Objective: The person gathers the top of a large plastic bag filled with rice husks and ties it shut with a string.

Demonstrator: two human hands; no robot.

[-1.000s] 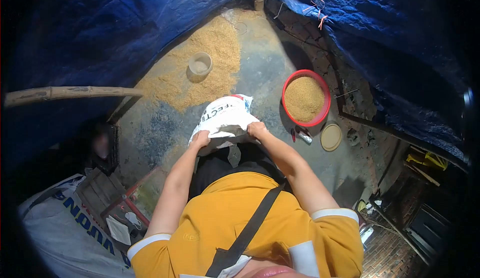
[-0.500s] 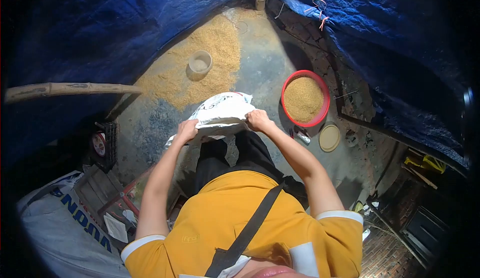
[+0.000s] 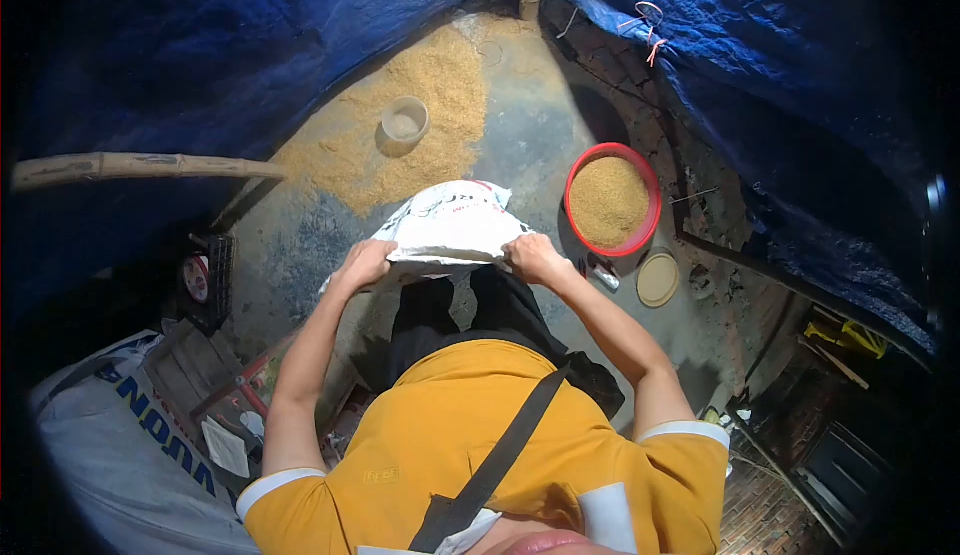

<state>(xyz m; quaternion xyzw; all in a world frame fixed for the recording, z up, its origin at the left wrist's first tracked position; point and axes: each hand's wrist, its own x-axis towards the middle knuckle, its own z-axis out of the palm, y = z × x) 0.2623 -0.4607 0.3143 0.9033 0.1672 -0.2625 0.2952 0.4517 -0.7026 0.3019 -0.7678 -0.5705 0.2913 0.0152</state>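
Observation:
A white printed sack point(image 3: 455, 217) is stretched between my two hands in front of my legs. My left hand point(image 3: 367, 265) is closed on the left end of its near edge. At the right end of that edge, my right hand point(image 3: 535, 257) grips the sack with curled fingers. The sack's mouth looks narrow between the hands, and what is inside is hidden. Beyond the sack, loose yellow grain point(image 3: 440, 85) lies spread on the floor.
A round translucent container point(image 3: 405, 120) stands on the grain. To the right are a red basin point(image 3: 655, 210) filled with grain and a beige lid point(image 3: 658, 281). A bamboo pole point(image 3: 150, 167) juts in from the left. A large printed sack point(image 3: 110, 465) lies lower left.
My hands have moved slightly apart, the right one a little right and down. The sack is pulled wider, and its mouth looks narrower than before.

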